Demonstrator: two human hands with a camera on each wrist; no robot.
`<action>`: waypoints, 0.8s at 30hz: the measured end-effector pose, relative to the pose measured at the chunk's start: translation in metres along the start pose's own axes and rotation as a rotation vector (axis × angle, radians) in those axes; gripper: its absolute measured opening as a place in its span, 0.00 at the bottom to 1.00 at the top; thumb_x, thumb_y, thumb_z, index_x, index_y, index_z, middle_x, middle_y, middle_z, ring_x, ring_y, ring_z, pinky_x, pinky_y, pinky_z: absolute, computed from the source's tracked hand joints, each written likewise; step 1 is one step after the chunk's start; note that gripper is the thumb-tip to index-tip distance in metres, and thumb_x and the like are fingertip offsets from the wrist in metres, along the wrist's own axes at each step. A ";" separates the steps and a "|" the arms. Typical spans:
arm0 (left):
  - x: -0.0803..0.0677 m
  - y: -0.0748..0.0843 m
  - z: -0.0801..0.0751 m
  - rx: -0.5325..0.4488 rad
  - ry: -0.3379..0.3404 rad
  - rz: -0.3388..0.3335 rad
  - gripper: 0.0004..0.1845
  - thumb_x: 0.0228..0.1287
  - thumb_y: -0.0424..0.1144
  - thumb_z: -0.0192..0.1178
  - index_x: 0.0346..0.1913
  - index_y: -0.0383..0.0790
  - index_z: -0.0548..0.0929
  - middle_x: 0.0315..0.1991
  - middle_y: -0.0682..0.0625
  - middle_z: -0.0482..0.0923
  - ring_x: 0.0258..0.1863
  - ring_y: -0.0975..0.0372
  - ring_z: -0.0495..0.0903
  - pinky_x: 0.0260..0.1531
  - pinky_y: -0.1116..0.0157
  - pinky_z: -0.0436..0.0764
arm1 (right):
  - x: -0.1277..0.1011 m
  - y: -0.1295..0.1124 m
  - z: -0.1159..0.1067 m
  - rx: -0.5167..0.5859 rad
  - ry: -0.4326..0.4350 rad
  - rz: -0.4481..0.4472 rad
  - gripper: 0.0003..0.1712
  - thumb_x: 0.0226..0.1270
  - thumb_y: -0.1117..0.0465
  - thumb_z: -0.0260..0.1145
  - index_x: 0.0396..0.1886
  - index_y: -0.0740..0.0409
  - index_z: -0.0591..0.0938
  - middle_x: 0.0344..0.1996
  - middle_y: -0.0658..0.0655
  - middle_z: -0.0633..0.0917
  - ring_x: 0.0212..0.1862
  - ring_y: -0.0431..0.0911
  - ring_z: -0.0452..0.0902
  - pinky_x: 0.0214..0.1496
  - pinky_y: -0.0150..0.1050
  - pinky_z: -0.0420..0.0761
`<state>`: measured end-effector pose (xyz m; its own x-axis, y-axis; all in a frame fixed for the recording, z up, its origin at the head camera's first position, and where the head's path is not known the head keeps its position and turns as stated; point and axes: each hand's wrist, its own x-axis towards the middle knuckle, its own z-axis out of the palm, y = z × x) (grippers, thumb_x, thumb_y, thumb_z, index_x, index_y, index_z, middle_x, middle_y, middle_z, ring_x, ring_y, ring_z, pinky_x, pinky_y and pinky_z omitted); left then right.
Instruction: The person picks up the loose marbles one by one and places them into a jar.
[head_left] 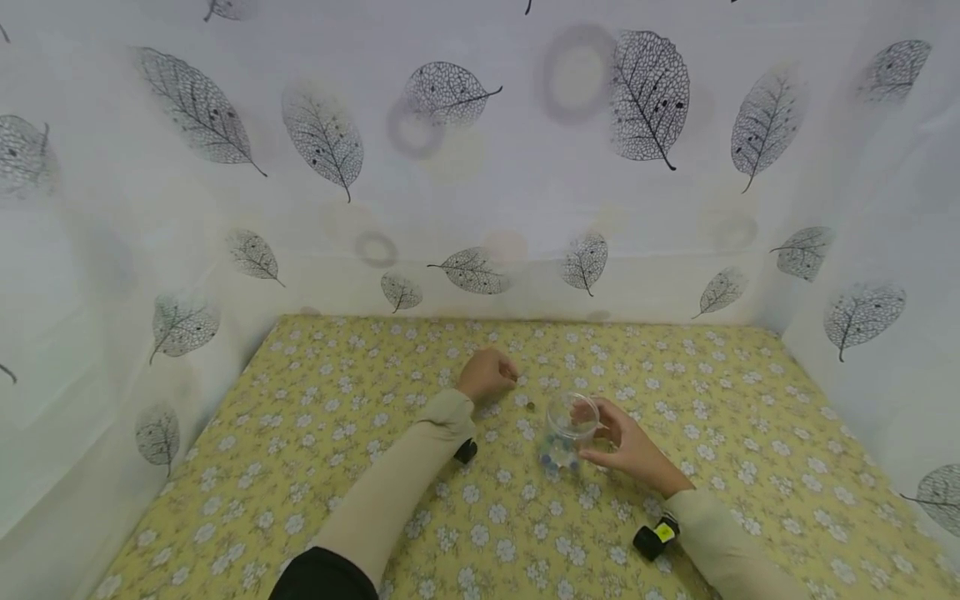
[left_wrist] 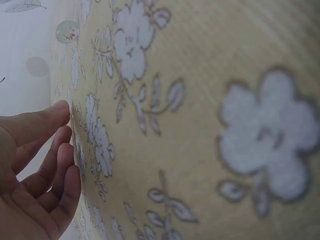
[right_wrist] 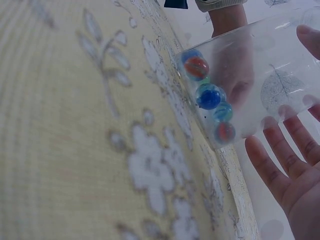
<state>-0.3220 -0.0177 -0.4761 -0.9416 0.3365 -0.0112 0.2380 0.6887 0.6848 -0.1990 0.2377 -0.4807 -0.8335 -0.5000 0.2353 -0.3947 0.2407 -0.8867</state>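
Observation:
A clear plastic jar (head_left: pixel 572 421) stands on the flowered cloth, with several coloured glass marbles (right_wrist: pixel 208 96) in its bottom. My right hand (head_left: pixel 626 446) holds the jar from the right, thumb on one side and fingers on the other. Farther left and back, my left hand (head_left: pixel 487 375) is low over the cloth. Its fingers (left_wrist: pixel 65 160) are loosely bent, fingertips close to the cloth, and nothing shows between them. A single clear marble (left_wrist: pixel 67 31) lies on the cloth between the left hand and the jar. Through the jar wall, the right wrist view shows part of the left hand.
A yellow cloth (head_left: pixel 337 467) with white flowers covers the table. Pale curtains (head_left: pixel 480 192) with a leaf print rise behind it and at both sides. Each wrist wears a small black camera, the right one (head_left: pixel 656 537) with a yellow-green patch.

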 end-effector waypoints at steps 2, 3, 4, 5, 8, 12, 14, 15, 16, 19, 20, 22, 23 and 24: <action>-0.002 -0.003 0.000 -0.018 0.006 0.023 0.04 0.53 0.36 0.69 0.33 0.43 0.87 0.32 0.51 0.84 0.31 0.63 0.79 0.33 0.68 0.79 | 0.000 0.000 0.000 0.002 -0.002 0.000 0.35 0.60 0.70 0.65 0.66 0.66 0.62 0.57 0.67 0.71 0.56 0.35 0.73 0.53 0.31 0.76; -0.003 -0.004 0.000 -0.027 0.008 0.037 0.04 0.53 0.36 0.69 0.34 0.43 0.87 0.33 0.51 0.83 0.31 0.64 0.79 0.33 0.68 0.79 | 0.000 0.000 0.000 0.003 -0.004 0.002 0.35 0.60 0.71 0.65 0.66 0.67 0.62 0.57 0.67 0.71 0.56 0.35 0.73 0.53 0.31 0.76; -0.004 -0.005 -0.001 -0.040 0.010 0.048 0.04 0.54 0.36 0.68 0.34 0.43 0.87 0.33 0.50 0.83 0.31 0.63 0.78 0.33 0.68 0.79 | 0.000 0.000 0.000 0.005 -0.004 0.004 0.35 0.60 0.71 0.65 0.66 0.66 0.62 0.57 0.67 0.71 0.56 0.36 0.73 0.53 0.31 0.76; -0.006 -0.005 -0.002 -0.045 0.010 0.059 0.04 0.54 0.36 0.68 0.34 0.43 0.87 0.34 0.50 0.83 0.31 0.63 0.78 0.32 0.68 0.78 | 0.000 0.000 0.000 0.006 -0.004 0.006 0.35 0.60 0.71 0.65 0.66 0.66 0.62 0.57 0.67 0.71 0.56 0.36 0.73 0.53 0.31 0.76; -0.014 -0.001 -0.007 -0.064 0.012 0.089 0.05 0.56 0.37 0.67 0.36 0.42 0.87 0.35 0.49 0.82 0.32 0.63 0.78 0.31 0.69 0.78 | 0.000 0.000 -0.001 0.006 -0.006 0.011 0.35 0.61 0.71 0.64 0.66 0.67 0.62 0.57 0.67 0.71 0.56 0.38 0.73 0.53 0.31 0.76; -0.027 0.010 -0.015 -0.087 0.018 0.100 0.06 0.57 0.37 0.66 0.38 0.42 0.87 0.34 0.49 0.82 0.31 0.63 0.79 0.30 0.69 0.78 | 0.000 -0.001 -0.001 0.007 -0.008 0.015 0.34 0.61 0.70 0.64 0.65 0.68 0.62 0.57 0.67 0.71 0.56 0.39 0.74 0.53 0.32 0.77; -0.034 0.018 -0.020 -0.099 0.022 0.100 0.07 0.57 0.37 0.66 0.38 0.42 0.87 0.35 0.49 0.83 0.30 0.63 0.79 0.30 0.70 0.79 | 0.001 -0.001 -0.002 0.009 -0.010 0.017 0.34 0.61 0.70 0.65 0.65 0.68 0.63 0.57 0.66 0.71 0.55 0.38 0.74 0.53 0.33 0.77; -0.037 0.022 -0.022 -0.109 0.023 0.100 0.07 0.57 0.37 0.66 0.39 0.43 0.87 0.35 0.49 0.83 0.30 0.64 0.79 0.30 0.70 0.78 | 0.001 -0.001 -0.002 0.009 -0.011 0.019 0.34 0.61 0.70 0.65 0.65 0.67 0.63 0.57 0.66 0.71 0.55 0.38 0.74 0.53 0.33 0.77; -0.041 0.026 -0.024 -0.118 0.023 0.103 0.07 0.57 0.37 0.66 0.39 0.43 0.87 0.35 0.49 0.83 0.30 0.64 0.78 0.30 0.70 0.78 | 0.001 -0.001 -0.002 0.009 -0.012 0.020 0.33 0.61 0.69 0.65 0.65 0.67 0.63 0.57 0.66 0.71 0.55 0.38 0.74 0.53 0.33 0.77; -0.052 0.039 -0.031 -0.142 0.026 0.126 0.08 0.57 0.38 0.66 0.40 0.43 0.87 0.35 0.49 0.84 0.27 0.65 0.78 0.28 0.70 0.78 | 0.001 0.000 -0.002 0.008 -0.014 0.016 0.33 0.61 0.69 0.65 0.65 0.66 0.63 0.57 0.66 0.71 0.55 0.38 0.74 0.53 0.34 0.77; -0.056 0.043 -0.032 -0.153 0.028 0.138 0.08 0.57 0.38 0.66 0.41 0.43 0.87 0.35 0.49 0.84 0.26 0.65 0.77 0.27 0.70 0.78 | 0.000 0.000 -0.002 0.008 -0.015 0.015 0.33 0.61 0.69 0.65 0.65 0.66 0.63 0.57 0.66 0.71 0.55 0.38 0.74 0.53 0.34 0.77; -0.064 0.051 -0.035 -0.174 0.031 0.169 0.09 0.58 0.39 0.66 0.41 0.43 0.87 0.35 0.49 0.84 0.25 0.65 0.77 0.25 0.69 0.77 | 0.000 0.000 -0.002 0.009 -0.016 0.012 0.33 0.61 0.69 0.65 0.65 0.66 0.63 0.57 0.67 0.71 0.55 0.38 0.74 0.53 0.34 0.77; -0.068 0.056 -0.035 -0.191 0.030 0.177 0.09 0.58 0.39 0.66 0.41 0.43 0.87 0.35 0.49 0.84 0.24 0.65 0.77 0.25 0.69 0.77 | 0.000 0.001 -0.002 0.010 -0.015 0.011 0.34 0.61 0.69 0.65 0.65 0.66 0.63 0.57 0.67 0.71 0.55 0.38 0.74 0.53 0.34 0.77; -0.072 0.060 -0.036 -0.208 0.028 0.182 0.09 0.58 0.40 0.66 0.41 0.43 0.87 0.35 0.49 0.84 0.24 0.66 0.77 0.25 0.69 0.77 | 0.000 0.001 -0.002 0.009 -0.014 0.010 0.34 0.61 0.69 0.65 0.66 0.66 0.63 0.57 0.68 0.71 0.55 0.37 0.74 0.53 0.34 0.77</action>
<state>-0.2483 -0.0237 -0.4084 -0.8947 0.4229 0.1440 0.3528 0.4712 0.8084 -0.2001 0.2397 -0.4804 -0.8319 -0.5088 0.2213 -0.3828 0.2378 -0.8927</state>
